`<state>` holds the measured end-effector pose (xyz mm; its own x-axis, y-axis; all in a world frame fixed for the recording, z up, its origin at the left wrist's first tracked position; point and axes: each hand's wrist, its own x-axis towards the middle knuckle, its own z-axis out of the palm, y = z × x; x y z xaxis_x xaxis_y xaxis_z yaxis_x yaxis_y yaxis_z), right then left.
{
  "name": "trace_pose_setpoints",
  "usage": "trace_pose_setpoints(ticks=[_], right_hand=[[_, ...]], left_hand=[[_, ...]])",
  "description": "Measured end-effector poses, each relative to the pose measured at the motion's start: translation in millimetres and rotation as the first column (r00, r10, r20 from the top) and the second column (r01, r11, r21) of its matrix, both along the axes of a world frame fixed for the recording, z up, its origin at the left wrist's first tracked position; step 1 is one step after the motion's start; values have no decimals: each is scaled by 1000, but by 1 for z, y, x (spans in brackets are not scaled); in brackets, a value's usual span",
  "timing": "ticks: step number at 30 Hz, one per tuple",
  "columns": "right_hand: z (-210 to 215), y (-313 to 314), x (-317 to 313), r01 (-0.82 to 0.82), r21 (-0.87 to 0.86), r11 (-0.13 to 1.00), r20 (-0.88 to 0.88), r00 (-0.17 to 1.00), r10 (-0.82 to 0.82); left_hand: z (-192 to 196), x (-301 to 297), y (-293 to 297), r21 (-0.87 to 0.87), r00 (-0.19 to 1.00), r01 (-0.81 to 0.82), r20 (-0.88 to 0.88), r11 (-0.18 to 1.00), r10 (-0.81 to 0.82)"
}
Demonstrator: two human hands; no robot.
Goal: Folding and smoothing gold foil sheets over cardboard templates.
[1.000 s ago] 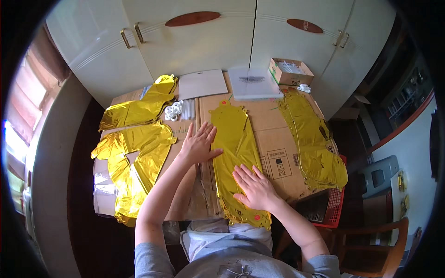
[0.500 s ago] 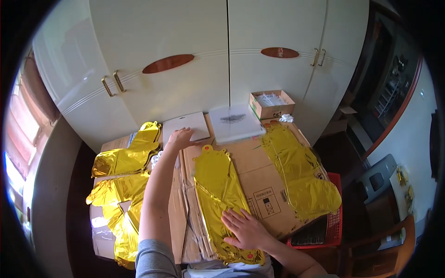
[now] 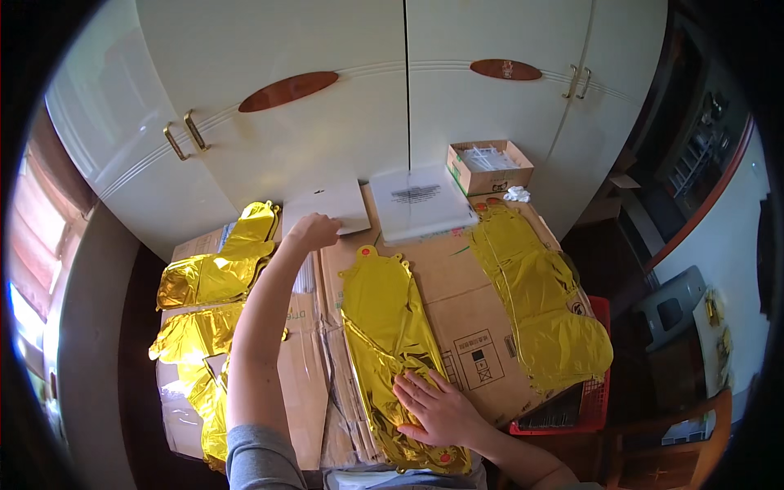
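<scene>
At the far side of the cardboard surface, my left hand (image 3: 315, 232) is closed at the near edge of a white card (image 3: 333, 201), its fingers pinching there; the fingertips are partly hidden. A flat gold foil balloon (image 3: 374, 298) stretches lengthwise toward me in the middle, with round tabs at its ends. My right hand (image 3: 434, 407) lies flat on its lower part, fingers extended and a little apart. Two more stacks of flat gold foil balloons flank it: one on the right (image 3: 535, 294), and others on the left (image 3: 216, 273), partly behind my left forearm.
Clear plastic bags (image 3: 420, 206) lie stacked right of the white card. Behind them, an open carton (image 3: 490, 173) holds thin white sticks, with a crumpled white bit (image 3: 517, 194) beside it. White cabinets (image 3: 278, 49) close off the back. A red basket (image 3: 600, 392) and wooden chair (image 3: 678, 441) stand right.
My left hand has gone from resting spread on the white card to gripping its near edge. The right hand stays on the middle balloon. The whole view has shifted slightly.
</scene>
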<state>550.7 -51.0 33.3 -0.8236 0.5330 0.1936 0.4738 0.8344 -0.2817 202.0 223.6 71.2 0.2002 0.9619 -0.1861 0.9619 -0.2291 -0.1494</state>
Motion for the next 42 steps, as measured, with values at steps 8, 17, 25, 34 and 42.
trace_pose_setpoints(ticks=[8, 17, 25, 34, 42], right_hand=[[-2, 1, 1, 2, 17, 1000, 11, 1000, -2], [0, 1, 0, -14, 26, 1000, 2, 1000, 14], [-2, 1, 1, -13, 16, 1000, -18, 1000, 14], [-4, 2, 2, -19, 20, 1000, -36, 999, 20], [-7, 0, 3, -11, -7, 1000, 32, 999, 11]], left_hand=[[6, 0, 6, 30, 993, 115, 39, 993, -116], [-7, 40, 16, -137, 939, -311, 107, 940, 327], [-10, 35, 15, -16, 987, -124, 101, 992, 125], [-12, 26, 14, 210, 994, 61, 72, 976, -77], [36, 78, -94, 715, 944, 281, -86, 640, -318]])
